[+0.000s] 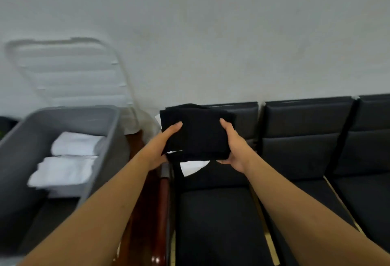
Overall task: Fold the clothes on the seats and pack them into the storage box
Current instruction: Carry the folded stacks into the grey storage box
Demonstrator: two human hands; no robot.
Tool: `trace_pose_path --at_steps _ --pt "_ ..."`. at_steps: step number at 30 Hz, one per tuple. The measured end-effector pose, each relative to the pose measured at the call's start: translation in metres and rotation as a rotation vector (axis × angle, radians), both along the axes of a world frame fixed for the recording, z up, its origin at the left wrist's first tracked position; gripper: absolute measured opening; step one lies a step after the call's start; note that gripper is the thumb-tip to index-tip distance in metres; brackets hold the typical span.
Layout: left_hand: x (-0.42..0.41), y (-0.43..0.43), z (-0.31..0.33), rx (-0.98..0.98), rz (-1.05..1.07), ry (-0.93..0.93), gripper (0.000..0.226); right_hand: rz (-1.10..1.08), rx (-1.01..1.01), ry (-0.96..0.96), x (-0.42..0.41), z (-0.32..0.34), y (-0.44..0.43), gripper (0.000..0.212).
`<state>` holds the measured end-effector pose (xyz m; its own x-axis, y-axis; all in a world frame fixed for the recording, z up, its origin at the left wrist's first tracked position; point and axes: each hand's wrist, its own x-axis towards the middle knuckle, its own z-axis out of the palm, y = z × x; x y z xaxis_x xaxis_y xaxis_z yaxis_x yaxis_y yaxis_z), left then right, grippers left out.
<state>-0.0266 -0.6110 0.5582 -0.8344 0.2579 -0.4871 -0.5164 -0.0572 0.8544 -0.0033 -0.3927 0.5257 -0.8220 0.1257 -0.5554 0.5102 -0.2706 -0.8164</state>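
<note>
Gripping folded black garment (195, 132) | left hand (163, 145), right hand (233, 147) grasping opposite sides | arms outstretched

Dim, even indoor light; motion blur smears storage box (101, 117), soft detail, wide-angle bending

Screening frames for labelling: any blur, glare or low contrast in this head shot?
Head view: motion blur smears the box and the white clothes in it; the left hand and right hand are sharper; the black garment they grip blends into the black seats, edges hard to trace; light is flat, no glare; a pale ridged shape on the wall is too smeared to identify.
</note>
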Motion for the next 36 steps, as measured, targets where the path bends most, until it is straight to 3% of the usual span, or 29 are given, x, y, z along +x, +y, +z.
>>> trace_pose_path --at_steps 8,13,19,29,31,34,36 --pt "0.05 -0.137 0.041 -0.05 0.334 0.041 0.043 0.304 -0.057 0.062 -0.019 0.036 -0.144 0.076" --pt "0.085 -0.211 0.056 -0.058 0.441 0.044 0.069 0.423 -0.078 0.055 -0.006 0.058 -0.224 0.072" --pt "0.097 -0.297 0.072 -0.049 0.447 0.06 0.043 0.495 -0.101 0.026 0.004 0.079 -0.309 0.07" --pt "0.051 -0.438 0.043 -0.046 0.375 -0.059 0.041 0.396 -0.073 -0.079 -0.01 0.051 -0.444 0.064" --pt "0.042 -0.458 0.028 -0.039 0.333 -0.085 0.049 0.372 -0.059 -0.127 -0.012 0.037 -0.462 0.067" --pt "0.035 -0.477 -0.003 -0.037 0.26 -0.174 0.088 0.343 -0.025 -0.199 -0.01 0.015 -0.475 0.067" --pt "0.031 -0.485 -0.023 -0.044 0.194 -0.225 0.079 0.317 -0.037 -0.244 -0.01 -0.002 -0.478 0.066"
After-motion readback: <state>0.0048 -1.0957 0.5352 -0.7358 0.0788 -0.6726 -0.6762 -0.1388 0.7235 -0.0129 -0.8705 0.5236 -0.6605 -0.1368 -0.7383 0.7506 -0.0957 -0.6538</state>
